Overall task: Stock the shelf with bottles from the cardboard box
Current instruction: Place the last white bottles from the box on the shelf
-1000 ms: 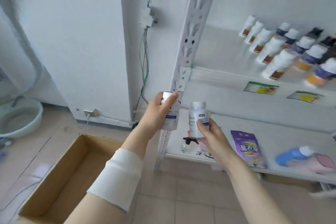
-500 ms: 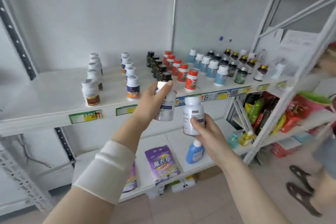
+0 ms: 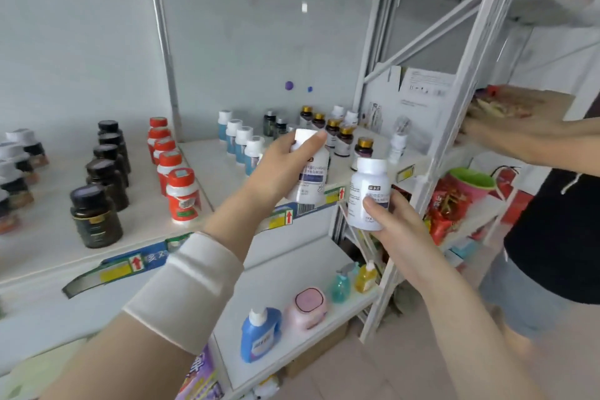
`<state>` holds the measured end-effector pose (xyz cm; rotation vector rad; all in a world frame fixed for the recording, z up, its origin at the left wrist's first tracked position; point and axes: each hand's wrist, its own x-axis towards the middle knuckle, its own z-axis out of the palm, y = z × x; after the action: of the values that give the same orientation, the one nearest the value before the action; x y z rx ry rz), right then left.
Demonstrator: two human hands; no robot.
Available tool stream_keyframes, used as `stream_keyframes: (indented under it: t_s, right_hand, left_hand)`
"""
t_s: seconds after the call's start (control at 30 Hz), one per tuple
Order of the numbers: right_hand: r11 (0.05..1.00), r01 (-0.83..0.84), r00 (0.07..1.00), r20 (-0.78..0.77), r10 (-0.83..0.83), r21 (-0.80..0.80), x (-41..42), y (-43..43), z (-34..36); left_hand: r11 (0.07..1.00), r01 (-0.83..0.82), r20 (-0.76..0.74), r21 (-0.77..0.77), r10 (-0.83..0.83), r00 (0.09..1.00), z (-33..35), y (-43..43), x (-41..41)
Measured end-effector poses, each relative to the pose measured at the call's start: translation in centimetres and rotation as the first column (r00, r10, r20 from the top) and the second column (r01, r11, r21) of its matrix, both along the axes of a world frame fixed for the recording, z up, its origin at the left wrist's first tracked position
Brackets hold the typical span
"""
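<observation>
- Gripping a white bottle in each hand, both held upright in the air in front of the middle shelf (image 3: 207, 169); neither one is set down.
- Left hand (image 3: 279, 172): fingers wrapped round the left bottle (image 3: 311, 178), one fingertip lying across its white cap. Bottle sits at shelf height, over the front edge.
- Right hand (image 3: 394, 227): thumb pressed on the dark label of the right bottle (image 3: 367, 195), fingers curled behind. This one is lower than the other and to its right, in front of the shelf lip and near the white upright post (image 3: 454, 127).
- The two bottles are close but apart.
- White band (image 3: 185, 289) round the left forearm.
- Shelf stock, in rows running front to back: dark bottles with black caps (image 3: 97, 221), red-capped bottles (image 3: 181, 198), white-capped bottles with blue labels (image 3: 243, 143), gold-capped dark bottles (image 3: 344, 140). More white-capped bottles at far left edge, blurred.
- Price tags (image 3: 281, 221) with red arrows along the shelf's front lip.
- Lower shelf: blue jug (image 3: 259, 334), pink tub (image 3: 306, 305), teal spray bottle (image 3: 339, 286), small yellow bottle (image 3: 365, 276).
- Second person at right in a black top (image 3: 552, 237), one arm reaching toward the neighbouring rack.
</observation>
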<state>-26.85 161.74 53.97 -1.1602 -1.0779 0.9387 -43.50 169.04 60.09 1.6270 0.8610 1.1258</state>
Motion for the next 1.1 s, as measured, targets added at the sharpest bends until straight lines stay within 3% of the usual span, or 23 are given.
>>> stream_keyframes:
  t_s: [0.23, 0.53, 0.73, 0.93, 1.1]
  right_hand:
    - [0.999, 0.048, 0.998, 0.046, -0.047, -0.017, 11.2, 8.2, 2.8]
    - [0.997, 0.071, 0.997, -0.016, -0.071, 0.040, 25.3, 19.0, 4.3]
    - [0.998, -0.016, 0.997, 0.076, 0.011, 0.065, 33.2, 27.6, 5.5]
    - [0.992, -0.120, 0.982, 0.150, 0.113, 0.041, 37.4, 35.7, 5.6]
    - [0.966, -0.253, 0.941, 0.217, 0.259, -0.054, 37.9, 42.1, 2.5]
  left_hand:
    - [0.995, 0.082, -0.036, 0.065, -0.080, 0.996, 2.5, 9.7, 10.7]
    - [0.986, 0.043, -0.220, 0.161, -0.007, 0.975, 3.6, 21.0, 23.7]
    - [0.979, -0.060, -0.260, 0.193, 0.110, 0.959, 4.2, 28.1, 30.6]
    - [0.974, -0.185, -0.340, 0.127, 0.218, 0.915, 3.5, 35.5, 34.2]
    - [0.956, -0.274, -0.532, 0.104, 0.286, 0.797, 1.6, 40.9, 35.1]
